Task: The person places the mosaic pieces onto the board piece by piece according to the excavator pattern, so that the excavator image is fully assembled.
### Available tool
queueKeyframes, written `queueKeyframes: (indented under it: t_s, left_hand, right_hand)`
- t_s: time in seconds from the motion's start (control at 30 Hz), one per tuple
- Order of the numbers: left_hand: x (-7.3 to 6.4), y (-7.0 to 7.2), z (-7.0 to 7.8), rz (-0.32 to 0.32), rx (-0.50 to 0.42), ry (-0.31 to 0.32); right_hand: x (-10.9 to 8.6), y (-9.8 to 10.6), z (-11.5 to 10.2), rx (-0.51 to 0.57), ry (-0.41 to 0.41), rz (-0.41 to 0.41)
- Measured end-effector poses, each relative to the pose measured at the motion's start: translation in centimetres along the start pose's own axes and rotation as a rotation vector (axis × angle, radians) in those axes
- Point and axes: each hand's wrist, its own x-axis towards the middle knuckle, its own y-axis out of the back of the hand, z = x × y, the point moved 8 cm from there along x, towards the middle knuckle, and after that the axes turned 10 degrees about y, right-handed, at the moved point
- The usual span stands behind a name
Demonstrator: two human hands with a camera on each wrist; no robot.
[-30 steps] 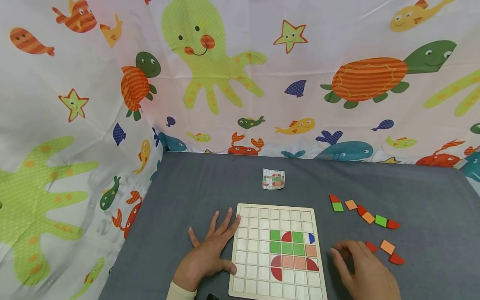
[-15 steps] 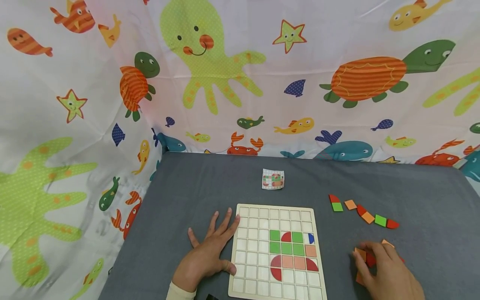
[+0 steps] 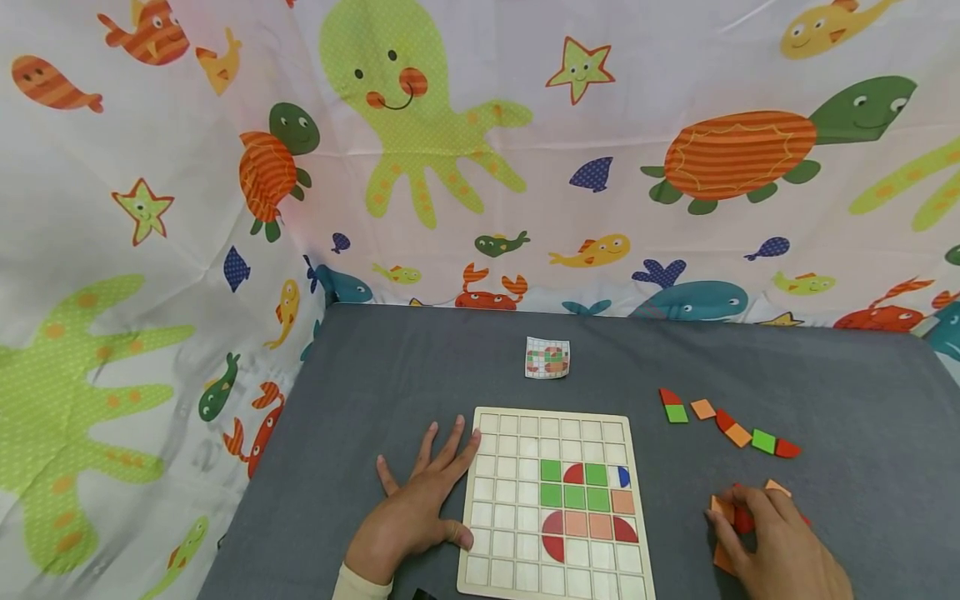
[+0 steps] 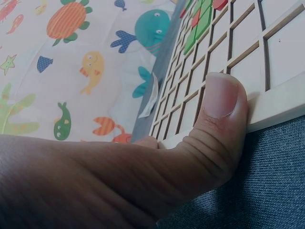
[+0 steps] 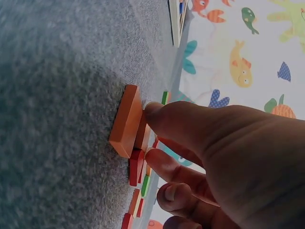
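Note:
A wooden grid board (image 3: pixel 517 421) lies on the grey cloth, with green and orange squares, red quarter-circles and a blue piece set in its cells. My left hand (image 3: pixel 420 517) rests at its left side, fingers spread. The thumb (image 4: pixel 221 102) bends over the frame in the left wrist view. To the right of the board, my right hand (image 3: pixel 783 542) pinches an orange square tile (image 5: pixel 143 132) between thumb and index finger, low over the cloth. Another orange tile (image 5: pixel 126 121) lies nearest the right wrist camera. Beside the index fingertip is a red piece (image 5: pixel 136 167).
A small printed pattern card (image 3: pixel 547 358) lies behind the board. Several loose tiles stretch in a line at the back right, among them a green tile (image 3: pixel 762 442) and a red quarter-circle (image 3: pixel 787 449). Behind the table hangs a curtain (image 3: pixel 495 183) with sea animals.
My right hand has moved right, away from the board's edge, to the near loose tiles, and now pinches an orange tile there. The left hand has stayed in place.

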Motion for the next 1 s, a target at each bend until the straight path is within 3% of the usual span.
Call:
queueKeyframes:
  t_s: [0.4, 0.7, 0.87, 1.0]
  left_hand:
    - [0.3, -0.4, -0.5, 0.01, -0.023, -0.033]
    - [0.3, -0.3, -0.2, -0.001, 0.0, -0.001]
    - [0.0, 0.0, 0.1, -0.001, -0.001, -0.001]
    - [0.0, -0.1, 0.0, -0.003, -0.016, -0.009]
  right_hand:
    - [0.4, -0.8, -0.6, 0.031, -0.048, -0.102]
    - [1.1, -1.7, -1.5, 0.032, -0.067, -0.178]
    - [1.3, -2.0, -3.2, 0.053, -0.044, -0.231]
    - [0.9, -1.8, -5.6, 0.089, 0.005, -0.184]
